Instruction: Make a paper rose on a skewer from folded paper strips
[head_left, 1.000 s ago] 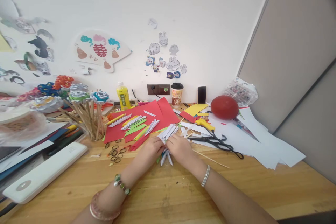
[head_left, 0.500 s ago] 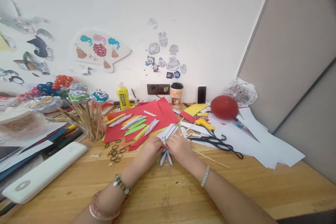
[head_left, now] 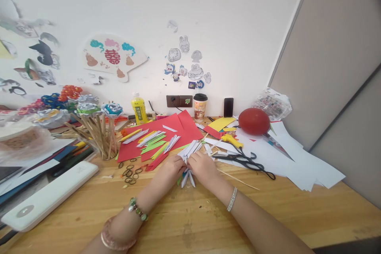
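Note:
Both my hands meet over a bundle of folded paper strips (head_left: pixel 188 178), mostly white with a bit of green, which fans out toward me below the fingers. My left hand (head_left: pixel 172 167) pinches it from the left, and my right hand (head_left: pixel 204 166) grips it from the right with curled fingers. The fingertips and the middle of the bundle are hidden. Just beyond the hands lie more white folded strips (head_left: pixel 190 149). Farther left, white, green and yellow folded strips (head_left: pixel 153 143) rest on red paper (head_left: pixel 127 154).
Rubber bands (head_left: pixel 129 173) lie left of my hands, near a holder of wooden sticks (head_left: pixel 102 139). To the right are black scissors (head_left: pixel 247 161), a yellow-handled tool (head_left: pixel 232 140), white paper sheets (head_left: pixel 300 162) and a red balloon (head_left: pixel 254 121). A lidded cup (head_left: pixel 200 108) and yellow bottle (head_left: pixel 139 109) stand behind.
Both hands stay on the paper bundle in nearly the same place. The view has shifted very slightly; nothing else visibly moves.

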The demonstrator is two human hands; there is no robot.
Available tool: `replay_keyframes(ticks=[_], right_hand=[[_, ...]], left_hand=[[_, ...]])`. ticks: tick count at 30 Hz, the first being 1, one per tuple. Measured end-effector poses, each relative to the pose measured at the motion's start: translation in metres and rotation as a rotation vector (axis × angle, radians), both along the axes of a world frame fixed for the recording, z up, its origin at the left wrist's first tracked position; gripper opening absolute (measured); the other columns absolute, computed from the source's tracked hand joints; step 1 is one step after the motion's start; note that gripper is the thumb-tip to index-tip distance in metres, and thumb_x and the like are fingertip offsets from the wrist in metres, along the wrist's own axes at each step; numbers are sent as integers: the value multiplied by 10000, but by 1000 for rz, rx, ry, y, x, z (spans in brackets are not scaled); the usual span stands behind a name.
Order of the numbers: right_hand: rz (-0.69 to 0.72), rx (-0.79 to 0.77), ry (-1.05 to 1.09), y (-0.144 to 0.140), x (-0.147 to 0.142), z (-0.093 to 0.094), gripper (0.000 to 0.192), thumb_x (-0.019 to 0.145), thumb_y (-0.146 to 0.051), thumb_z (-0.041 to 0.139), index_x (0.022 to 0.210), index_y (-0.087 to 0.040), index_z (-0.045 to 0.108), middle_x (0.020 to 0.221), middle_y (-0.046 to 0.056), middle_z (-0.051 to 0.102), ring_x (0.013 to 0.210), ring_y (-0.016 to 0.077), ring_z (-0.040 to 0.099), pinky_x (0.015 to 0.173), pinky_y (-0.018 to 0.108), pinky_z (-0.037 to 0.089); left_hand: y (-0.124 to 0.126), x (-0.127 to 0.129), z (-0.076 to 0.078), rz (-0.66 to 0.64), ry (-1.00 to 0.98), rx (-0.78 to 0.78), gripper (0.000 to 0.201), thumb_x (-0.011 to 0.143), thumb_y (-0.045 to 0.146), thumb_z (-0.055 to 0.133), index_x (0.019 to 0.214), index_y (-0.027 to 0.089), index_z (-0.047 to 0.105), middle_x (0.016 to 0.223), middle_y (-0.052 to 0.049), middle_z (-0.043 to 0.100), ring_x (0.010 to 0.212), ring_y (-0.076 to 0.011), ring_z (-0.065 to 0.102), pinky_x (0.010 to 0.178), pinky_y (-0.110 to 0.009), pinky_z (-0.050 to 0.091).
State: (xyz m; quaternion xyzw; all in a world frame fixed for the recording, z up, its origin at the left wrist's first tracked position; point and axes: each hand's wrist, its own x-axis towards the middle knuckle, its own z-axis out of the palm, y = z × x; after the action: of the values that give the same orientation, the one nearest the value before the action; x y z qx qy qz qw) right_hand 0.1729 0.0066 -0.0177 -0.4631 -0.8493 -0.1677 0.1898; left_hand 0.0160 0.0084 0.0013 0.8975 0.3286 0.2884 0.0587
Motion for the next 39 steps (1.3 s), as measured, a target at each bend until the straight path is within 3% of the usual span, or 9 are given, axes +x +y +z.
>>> replay_keyframes(ticks=[5, 9, 16, 22, 28, 39], right_hand=[[2, -29, 12, 2, 0, 1, 158, 865, -137, 529, 734, -159, 615, 759, 36, 637, 745, 186, 538, 565, 275, 359], [-50, -48, 80, 1, 9, 11, 138, 876, -180, 522, 786, -154, 623, 826, 45, 652, 823, 190, 549, 681, 280, 401], [-193, -362, 310, -3, 20, 18, 121, 834, -251, 566, 777, -178, 644, 827, 34, 674, 824, 163, 588, 692, 240, 393], [-206, -391, 324, -1, 15, 10, 137, 835, -238, 535, 827, -181, 659, 840, 54, 679, 802, 171, 597, 647, 243, 367], [-81, -413, 350, -1, 11, 8, 169, 848, -350, 560, 866, -220, 666, 858, 20, 685, 804, 152, 598, 640, 224, 357], [-116, -392, 365, 2, 11, 0, 152, 864, -227, 520, 818, -205, 663, 826, 29, 692, 765, 149, 598, 604, 223, 336]], left_hand=[[2, 0, -2, 9, 17, -14, 180, 848, 125, 502, 736, 143, 642, 780, -65, 653, 729, -171, 584, 694, -282, 470], [3, -2, -6, 97, 32, -36, 167, 825, 135, 520, 705, 144, 637, 732, -60, 648, 698, -174, 575, 664, -277, 454], [-2, 0, 0, 198, 53, -103, 254, 853, 302, 484, 700, 157, 626, 733, -73, 649, 717, -197, 585, 657, -289, 450], [-1, 2, -8, 226, 105, -114, 174, 823, 265, 498, 781, 160, 629, 797, -98, 665, 787, -226, 605, 702, -313, 467], [4, 3, -14, 174, 30, -161, 200, 824, 210, 470, 874, 156, 655, 868, -114, 695, 835, -232, 624, 768, -334, 478], [11, 1, -18, 225, -40, -227, 240, 788, 169, 445, 848, 167, 677, 809, -84, 711, 746, -207, 642, 697, -283, 472]])
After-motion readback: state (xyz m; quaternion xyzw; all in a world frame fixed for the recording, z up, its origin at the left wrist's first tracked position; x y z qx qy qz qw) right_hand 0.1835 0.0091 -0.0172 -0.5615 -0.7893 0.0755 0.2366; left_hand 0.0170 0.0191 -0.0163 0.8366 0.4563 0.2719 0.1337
